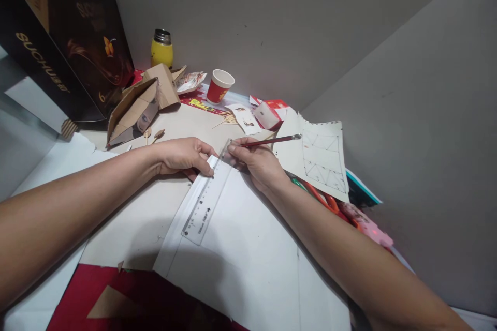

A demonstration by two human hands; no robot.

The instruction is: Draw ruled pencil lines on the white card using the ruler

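A clear plastic ruler (206, 201) lies slantwise on a large white sheet of card (252, 232), near its left edge. My left hand (184, 158) is closed over that edge, its thumb on top at the ruler's side and its fingers partly hidden. In my right hand (258, 160) is a dark red pencil (269, 141), its rear end pointing right. The thumb and fingers of that hand are also at the ruler's far end; the pencil's tip cannot be made out. A thin line runs down the right part of the card.
Behind stand a paper cup (220, 88), a yellow bottle (161, 51) and folded cardboard (135, 111). A big black box (66, 36) rises at the left. Toothpicks (227, 118) lie beyond my hands. On the right are a card with drawn triangles (324, 152) and orange-handled scissors (330, 202).
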